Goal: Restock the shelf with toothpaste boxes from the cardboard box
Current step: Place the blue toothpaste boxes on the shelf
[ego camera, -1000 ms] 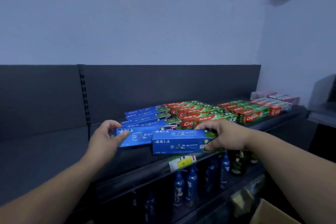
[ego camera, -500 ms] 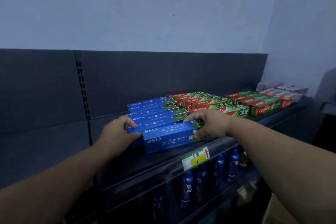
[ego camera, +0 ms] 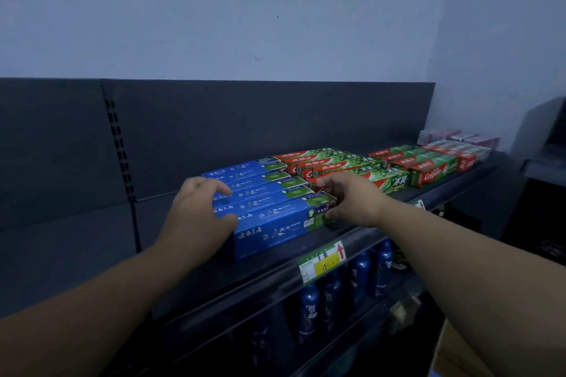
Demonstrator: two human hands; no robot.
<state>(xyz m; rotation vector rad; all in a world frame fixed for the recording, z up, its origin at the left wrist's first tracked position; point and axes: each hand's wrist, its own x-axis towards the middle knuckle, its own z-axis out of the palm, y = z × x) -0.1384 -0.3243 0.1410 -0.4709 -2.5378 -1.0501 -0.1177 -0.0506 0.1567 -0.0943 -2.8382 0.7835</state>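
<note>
Several blue toothpaste boxes (ego camera: 257, 184) lie side by side on the dark top shelf (ego camera: 196, 272). The front blue box (ego camera: 275, 231) stands nearest the shelf edge. My left hand (ego camera: 199, 211) grips its left end, thumb on the front face and fingers curled over the boxes behind. At the green right end of the same box, my right hand (ego camera: 352, 199) holds on with curled fingers. A corner of the cardboard box (ego camera: 453, 352) shows at the bottom right.
Red-and-green Colgate boxes (ego camera: 428, 170) fill the shelf to the right, with pink boxes (ego camera: 441, 135) beyond. A price tag (ego camera: 324, 260) hangs on the shelf's front rail. Blue bottles (ego camera: 309, 309) stand on the shelf below. The dark back panel (ego camera: 245, 119) rises behind.
Both hands have pushed the two blue boxes back against the blue row and set them down on the shelf. The camera has moved closer and tilted down.
</note>
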